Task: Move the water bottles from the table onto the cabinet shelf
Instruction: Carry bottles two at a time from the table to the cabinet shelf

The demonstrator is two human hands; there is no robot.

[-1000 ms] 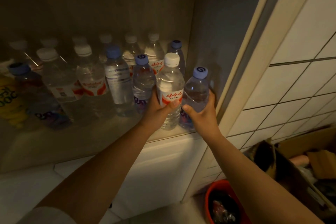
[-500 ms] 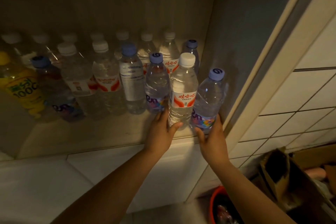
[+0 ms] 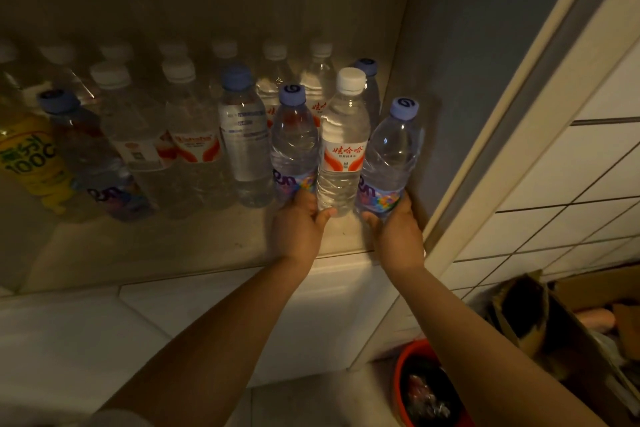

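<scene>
Many water bottles stand in rows on the cabinet shelf (image 3: 194,246). At the front right stand a white-capped bottle with a red label (image 3: 343,146) and a blue-capped bottle with a purple label (image 3: 391,156). My left hand (image 3: 299,225) holds the white-capped bottle at its base, thumb on its front, fingers touching a second blue-capped bottle (image 3: 294,142) on its left. My right hand (image 3: 398,232) wraps the base of the rightmost blue-capped bottle, close to the cabinet's side wall (image 3: 460,87). All three bottles stand upright on the shelf.
A yellow drink bottle (image 3: 31,159) leans at the shelf's far left. The front strip of the shelf is bare. Below right are a red bucket (image 3: 401,378) and an open cardboard box (image 3: 568,322) against a white tiled wall (image 3: 568,177).
Both hands have slid down from the bottles' middles to their bases. The two bottles have gone from tilted and lifted to standing on the shelf beside the others.
</scene>
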